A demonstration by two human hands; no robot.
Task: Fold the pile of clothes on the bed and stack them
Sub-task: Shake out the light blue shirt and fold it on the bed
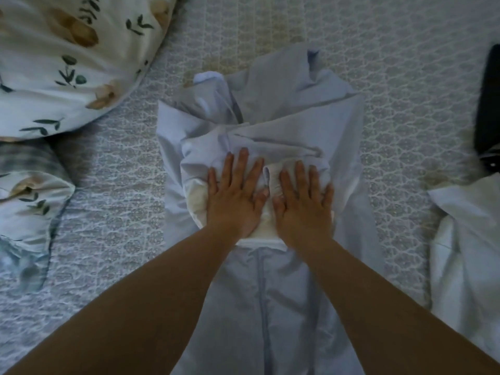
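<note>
From the head camera, looking down over the bed (378, 77) with its patterned quilt, a pale blue shirt (270, 293) lies spread lengthwise down the middle, its near part flat and its far part gathered into loose folds. Both hands are laid flat on the bunched cloth at the shirt's middle, side by side and nearly touching. The left hand (232, 196) has its fingers (243, 163) straight and spread, gripping nothing, just pressing down; the right hand (303, 201) does the same, fingers released and splayed across the fabric. Under the palms a whiter, creamier layer of cloth shows, perhaps a lining or a second garment, though I cannot tell which. I judge the flat press is there to flatten the fold and push air out, so the bundle stays compact before the next fold. At the right edge another white garment (465, 234) waits, well apart from the shirt, likely more of the pile. Far right lies a dark object (487, 109), too cut off to name. At the far left a pillow with a leaf print (67, 63) rests, and nearer left a second pillow (27, 212) with the same print.
</note>
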